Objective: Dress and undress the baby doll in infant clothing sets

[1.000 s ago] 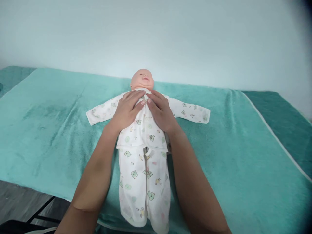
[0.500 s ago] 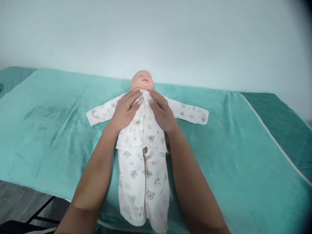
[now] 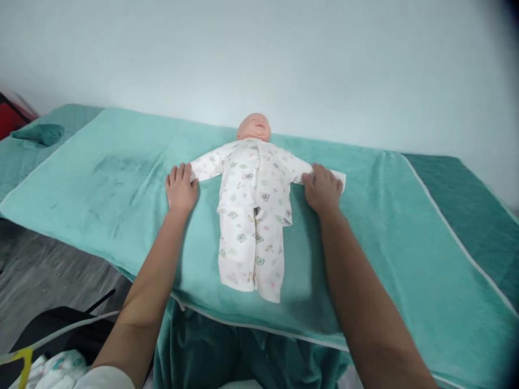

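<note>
A baby doll (image 3: pixel 254 127) lies on its back, its head toward the wall. It wears a white jacket (image 3: pixel 245 167) and white trousers (image 3: pixel 237 251), both printed with small green animals. The sleeves stretch out to both sides. My left hand (image 3: pixel 181 189) rests palm down on the end of one sleeve, covering its cuff. On the opposite sleeve lies my right hand (image 3: pixel 323 186), fingers apart, with the cuff showing beyond it. Both hands look open, though the undersides of the fingers are hidden.
Green plush cloth (image 3: pixel 121 178) covers the table, which stands against a pale wall (image 3: pixel 259 59). A folded green cloth (image 3: pixel 40 134) and something red (image 3: pixel 10 120) are at the far left. At lower left are a black chair-like shape (image 3: pixel 52 327) and white patterned fabric (image 3: pixel 60 367).
My hands have moved from the doll's chest outward onto its two sleeves. The view has pulled back, showing the table's front edge and more at the left.
</note>
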The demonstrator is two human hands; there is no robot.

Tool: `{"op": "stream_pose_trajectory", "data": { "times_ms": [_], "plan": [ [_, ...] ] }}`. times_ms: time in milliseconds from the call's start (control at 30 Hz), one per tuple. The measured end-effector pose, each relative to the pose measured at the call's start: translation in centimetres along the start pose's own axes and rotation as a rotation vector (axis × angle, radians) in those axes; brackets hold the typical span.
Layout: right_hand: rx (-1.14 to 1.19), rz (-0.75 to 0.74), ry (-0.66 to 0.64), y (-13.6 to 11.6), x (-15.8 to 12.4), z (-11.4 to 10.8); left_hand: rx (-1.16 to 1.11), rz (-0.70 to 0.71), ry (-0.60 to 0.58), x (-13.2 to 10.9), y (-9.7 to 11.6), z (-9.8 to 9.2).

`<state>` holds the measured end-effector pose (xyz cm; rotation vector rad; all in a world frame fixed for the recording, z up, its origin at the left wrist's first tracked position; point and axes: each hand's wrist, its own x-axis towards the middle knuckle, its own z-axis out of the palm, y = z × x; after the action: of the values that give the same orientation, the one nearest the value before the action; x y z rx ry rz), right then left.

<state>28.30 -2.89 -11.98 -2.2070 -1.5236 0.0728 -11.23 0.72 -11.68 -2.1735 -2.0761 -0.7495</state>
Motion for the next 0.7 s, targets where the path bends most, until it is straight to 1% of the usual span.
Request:
{"op": "stream_pose_trajectory", "data": {
  "times_ms": [100,167,267,333,400,467,533,600,667,700],
  "plan": [
    [-0.11,0.055,-0.065,3.7,-1.4,-1.7,0.039,-0.034,0.011,-1.5,-0.4,-0.3],
    [-0.17,0.057,-0.083,5.3,-2.7,-2.5,0.039,-0.062,0.014,-2.1,-0.2,-0.3],
    [-0.188,0.067,-0.083,5.9,-5.2,-3.2,0.02,-0.082,-0.001,-2.7,0.1,-0.2],
    [-0.181,0.055,-0.076,5.6,-7.2,-3.5,0.004,-0.078,-0.008,-3.4,0.2,-0.3],
    [-0.181,0.006,-0.067,5.0,-9.4,-3.6,-0.024,-0.074,-0.002,-4.8,0.3,-0.8],
    [-0.177,-0.059,-0.054,4.2,-11.9,-3.7,-0.069,-0.063,0.003,-7.0,0.5,-1.5],
    [-0.163,-0.108,-0.025,3.4,-14.8,-3.7,-0.138,-0.042,-0.014,-10.1,0.7,-2.5],
    [-0.144,-0.135,0.012,2.4,-17.9,-3.7,-0.24,-0.033,-0.059,-13.8,1.0,-3.7],
    [-0.112,-0.177,0.024,1.4,-21.1,-3.6,-0.384,-0.072,-0.11,-17.8,1.5,-5.0],
    [-0.087,-0.216,0.011,0.9,-22.6,-3.6,-0.476,-0.064,-0.169,-19.8,1.9,-5.6]
  ]
}}
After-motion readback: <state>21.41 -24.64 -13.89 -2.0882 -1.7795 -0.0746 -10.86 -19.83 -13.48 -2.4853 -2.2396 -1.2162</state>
